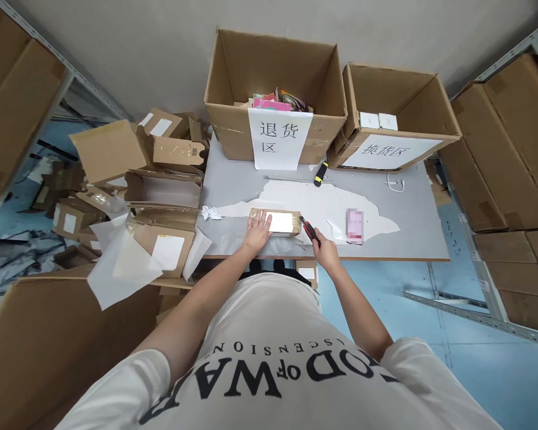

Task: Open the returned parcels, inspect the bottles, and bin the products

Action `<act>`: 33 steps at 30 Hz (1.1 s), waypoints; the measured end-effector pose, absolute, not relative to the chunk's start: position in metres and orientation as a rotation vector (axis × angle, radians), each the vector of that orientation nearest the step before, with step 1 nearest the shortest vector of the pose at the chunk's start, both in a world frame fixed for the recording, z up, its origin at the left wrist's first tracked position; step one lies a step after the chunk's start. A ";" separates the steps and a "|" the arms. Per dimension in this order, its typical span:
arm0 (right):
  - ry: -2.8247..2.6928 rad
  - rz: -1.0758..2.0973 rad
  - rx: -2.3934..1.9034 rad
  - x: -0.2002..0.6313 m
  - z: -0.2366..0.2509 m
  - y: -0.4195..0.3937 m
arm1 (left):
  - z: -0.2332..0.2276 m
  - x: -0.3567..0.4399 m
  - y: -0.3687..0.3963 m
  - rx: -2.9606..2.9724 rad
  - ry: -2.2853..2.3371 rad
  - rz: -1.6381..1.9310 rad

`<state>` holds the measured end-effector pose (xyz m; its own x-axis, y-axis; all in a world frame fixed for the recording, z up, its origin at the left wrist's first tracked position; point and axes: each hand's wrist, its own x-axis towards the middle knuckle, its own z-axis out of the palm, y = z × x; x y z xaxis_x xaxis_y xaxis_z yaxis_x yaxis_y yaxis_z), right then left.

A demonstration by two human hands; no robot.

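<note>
A small taped cardboard parcel (281, 222) with a white label lies on the grey table (412, 233) near its front edge. My left hand (256, 230) rests flat on the parcel's left end, fingers spread. My right hand (326, 252) grips a red and black utility knife (309, 230), whose tip touches the parcel's right end.
Two large open cartons stand at the back: one (275, 95) with a white sign and several items inside, one (397, 116) holding small white boxes. A yellow-black knife (321, 173), a pink packet (354, 226) and crumpled paper (211, 212) lie on the table. Opened boxes (161, 179) pile up left.
</note>
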<state>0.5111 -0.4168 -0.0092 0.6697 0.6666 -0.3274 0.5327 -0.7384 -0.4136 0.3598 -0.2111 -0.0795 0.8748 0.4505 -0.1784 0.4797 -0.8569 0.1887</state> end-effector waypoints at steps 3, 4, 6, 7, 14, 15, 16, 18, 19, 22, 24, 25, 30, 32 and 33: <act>-1.033 0.668 -2.682 0.505 -0.004 -0.413 | -0.079 0.360 -0.212 2.816 0.715 -0.187; -1.055 0.667 -2.706 0.503 -0.002 -0.412 | -0.079 0.360 -0.212 2.813 0.715 -0.185; -1.092 0.667 -2.757 0.498 0.001 -0.409 | -0.080 0.360 -0.212 2.806 0.713 -0.180; -1.105 0.666 -2.783 0.496 0.003 -0.407 | -0.080 0.360 -0.212 2.804 0.712 -0.181; -1.119 0.713 -2.889 0.483 0.020 -0.386 | -0.083 0.363 -0.211 2.801 0.720 -0.190; -1.122 0.727 -2.892 0.482 0.023 -0.384 | -0.084 0.363 -0.212 2.798 0.722 -0.186; -1.123 0.743 -2.893 0.481 0.025 -0.382 | -0.084 0.363 -0.212 2.792 0.724 -0.182; -1.110 0.774 -2.899 0.478 0.030 -0.380 | -0.086 0.363 -0.212 2.777 0.730 -0.180; -1.100 0.786 -2.905 0.476 0.032 -0.380 | -0.086 0.363 -0.212 2.772 0.731 -0.180; -1.080 0.800 -2.935 0.470 0.039 -0.381 | -0.088 0.363 -0.212 2.772 0.734 -0.180; -1.086 0.804 -2.939 0.466 0.042 -0.383 | -0.088 0.363 -0.212 2.774 0.735 -0.178; -1.088 0.809 -2.937 0.465 0.043 -0.384 | -0.088 0.363 -0.212 2.773 0.735 -0.176; -1.097 0.799 -2.910 0.464 0.043 -0.396 | -0.085 0.362 -0.211 2.777 0.715 -0.176; -1.094 0.794 -2.890 0.468 0.043 -0.404 | -0.082 0.362 -0.211 2.780 0.712 -0.177; -1.081 0.790 -2.877 0.470 0.044 -0.409 | -0.082 0.362 -0.211 2.782 0.711 -0.176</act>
